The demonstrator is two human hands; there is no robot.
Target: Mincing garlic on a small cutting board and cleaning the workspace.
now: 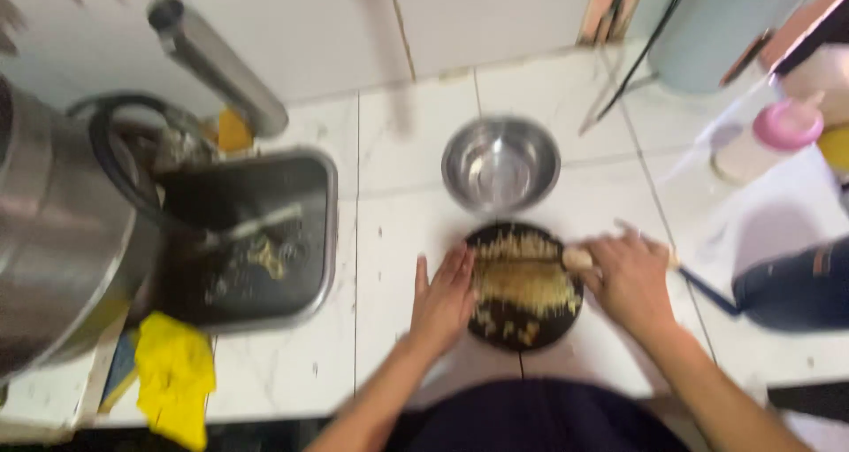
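Note:
A round dark chopping board (523, 337) lies on the white tiled counter, covered with pale yellow chopped food (523, 284). My left hand (445, 300) rests flat against the board's left edge, fingers together and extended. My right hand (632, 279) sits at the board's right edge, closed around a light-coloured handle (577, 258) that reaches over the food; the blade is too blurred to make out. Just behind the board stands an empty steel bowl (500, 164).
A small steel sink (252, 240) with scraps is at the left, beside a large steel pot (49, 240) and a tap (217, 63). A yellow cloth (174, 377) hangs at the counter's front. A pink-capped bottle (771, 138) and a dark object (791, 284) stand at the right.

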